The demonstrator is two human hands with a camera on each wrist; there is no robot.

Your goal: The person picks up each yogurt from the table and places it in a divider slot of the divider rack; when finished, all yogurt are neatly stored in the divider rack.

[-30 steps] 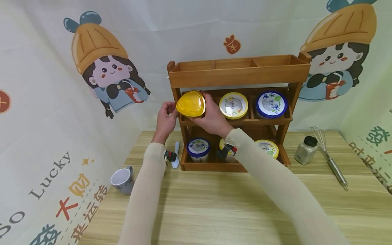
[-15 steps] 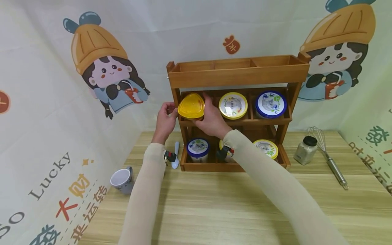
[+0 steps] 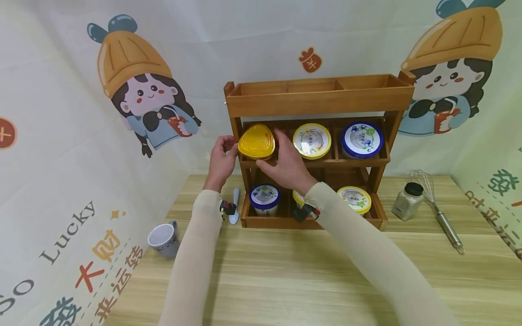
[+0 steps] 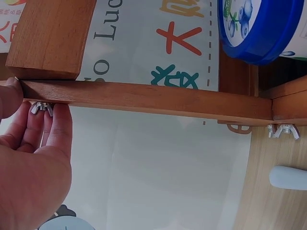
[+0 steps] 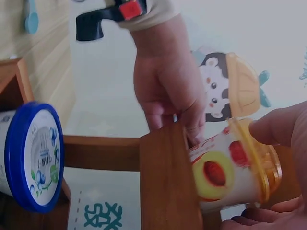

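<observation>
A yogurt cup with a peach print (image 5: 225,170) and a clear yellow rounded-triangular lid (image 3: 256,141) sits tilted in the left compartment of the wooden rack's middle tier (image 3: 261,162). Beside its right side, my right hand (image 3: 288,164) has thumb and fingers spread, with a gap to the lid in the head view. My left hand (image 3: 221,162) grips the rack's left side. In the left wrist view its thumb is on one face of the wooden bar (image 4: 144,100), and its fingers are on the other, around a wing nut (image 4: 42,108).
Tubs with a yellow lid (image 3: 311,141) and a blue lid (image 3: 362,140) share the middle tier; several more stand below. A mug (image 3: 163,240) and light blue spoon (image 3: 234,208) lie left. A black-capped jar (image 3: 408,201) and whisk (image 3: 442,217) are right.
The yogurt cup has gone down into the left compartment. My right hand has loosened from it and drawn slightly to the right. My left hand has stayed on the rack.
</observation>
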